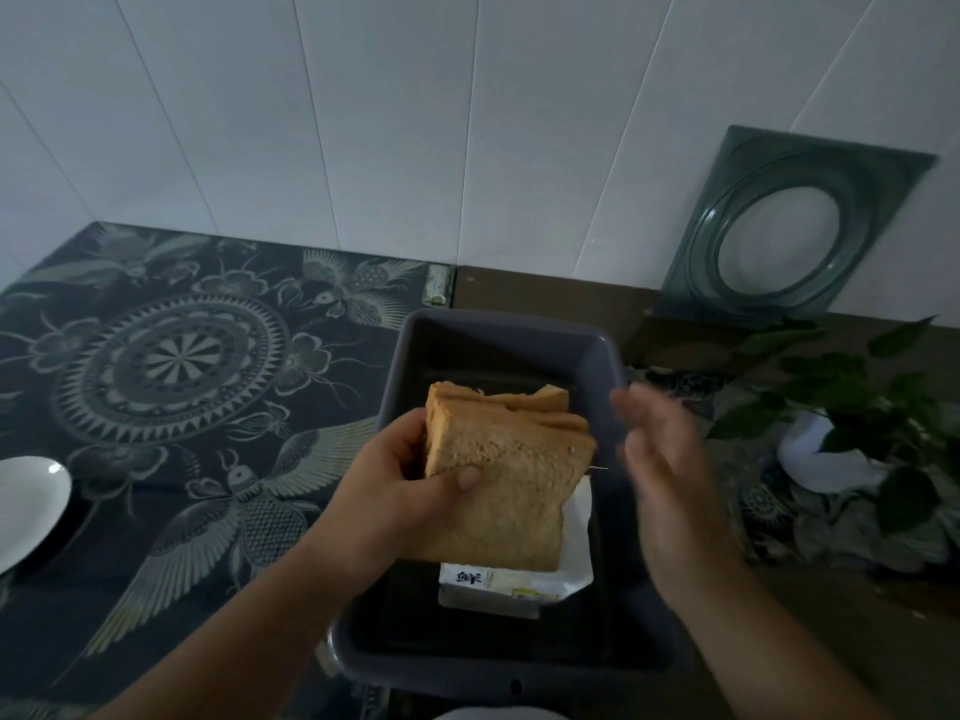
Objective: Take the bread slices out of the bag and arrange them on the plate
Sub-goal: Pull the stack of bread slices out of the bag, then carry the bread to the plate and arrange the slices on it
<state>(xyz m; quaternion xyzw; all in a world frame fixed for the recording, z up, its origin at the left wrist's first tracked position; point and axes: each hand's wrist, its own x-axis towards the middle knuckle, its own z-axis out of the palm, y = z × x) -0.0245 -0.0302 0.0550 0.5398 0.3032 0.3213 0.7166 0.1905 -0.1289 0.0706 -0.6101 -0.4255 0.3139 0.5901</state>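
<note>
While your left hand (pixel 410 491) grips the stack of bread slices (pixel 506 480), thumb on the front slice and fingers behind, the stack hangs above the dark tray (pixel 597 350). Your right hand (pixel 660 459) is open and blurry, just beside the stack's right edge and not touching it. The white bread bag (pixel 519 589) lies flat in the tray, under the bread and near the tray's front edge. It looks empty now, so the bread seems to be all out.

The white plate (pixel 28 506) sits at the left edge of the patterned table top (pixel 171 356), well apart from the tray. You can only see part of it, and nothing shows on that part.

Bread like this is light and very soft. Squeeze it hard and it will squash or tear. The slices at the back are fanning apart, so one could slide off. I think the best hold is flat on the two big faces, with your open hand under the bottom crust to help. Then carry the stack over to the plate and lay the slices down one at a time.
</note>
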